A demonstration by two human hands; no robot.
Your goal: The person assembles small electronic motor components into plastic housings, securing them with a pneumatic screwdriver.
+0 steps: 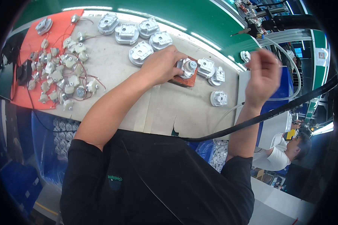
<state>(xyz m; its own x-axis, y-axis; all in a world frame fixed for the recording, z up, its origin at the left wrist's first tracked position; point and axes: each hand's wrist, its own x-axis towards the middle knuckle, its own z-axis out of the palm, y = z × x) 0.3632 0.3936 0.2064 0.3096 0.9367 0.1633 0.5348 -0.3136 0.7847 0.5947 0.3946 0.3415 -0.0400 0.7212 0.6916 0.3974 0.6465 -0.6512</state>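
My left hand [163, 66] is closed on a white plastic housing [184, 71], thumb and fingers at its left side. A small round grey-white motor [192, 65] stands on that housing. Beneath them is a reddish-brown block [188, 81] on the bench. Raised at the right, my right hand [264, 78] is smeared by motion; its fingers look bent, and whether anything is in them cannot be made out. Close right of the block lie more white housings [205, 67]. Another group of white housings [141, 52] sits beyond my left hand.
Several small motors with wires [58, 73] are heaped on an orange sheet [26, 41] at the left. A black cable [270, 114] crosses before my right forearm. A green conveyor belt [210, 24] runs behind the bench [161, 108]. A co-worker [276, 155] is at the right.
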